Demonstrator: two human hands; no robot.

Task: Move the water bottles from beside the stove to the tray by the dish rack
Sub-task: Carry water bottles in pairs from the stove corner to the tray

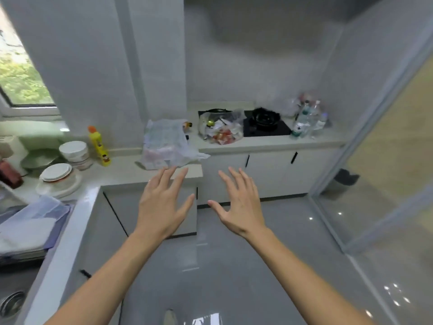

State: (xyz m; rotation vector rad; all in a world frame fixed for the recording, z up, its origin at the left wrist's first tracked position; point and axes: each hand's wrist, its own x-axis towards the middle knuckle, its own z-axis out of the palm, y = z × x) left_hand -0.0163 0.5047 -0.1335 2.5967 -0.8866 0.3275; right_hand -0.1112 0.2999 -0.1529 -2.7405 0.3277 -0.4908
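The bottles (308,120) stand in a tight cluster on the worktop (269,142), just right of the stove (266,127), in the far right corner. You can make out about four clear bottles, one with a green label near the front, but they overlap and blur, so the count is not sure. Behind them a clear plastic bag (290,104) leans near the wall.

On the stove sits one black pan (266,117). Over the stove's left half lies one clear bag of rubbish (220,129) with red and white scraps inside. Further left, at the worktop corner, one white bag (165,144) slumps over the edge.

Along the left run of worktop you have one yellow bottle (98,145) with an orange cap, upright, then two white lidded bowls (73,152), one behind the other, and green dishes (38,158) beside them. A folded cloth (30,228) lies nearer you, and a sink (11,303) shows at the lower left corner. The tray cannot be told apart here.

Your left hand (161,202) and right hand (239,202) are held out side by side over the floor (234,266), palms down, fingers spread, each grip holding nothing. Both are well apart from the bottles. The rubbish bag and pan lie between the left worktop and the bottles.
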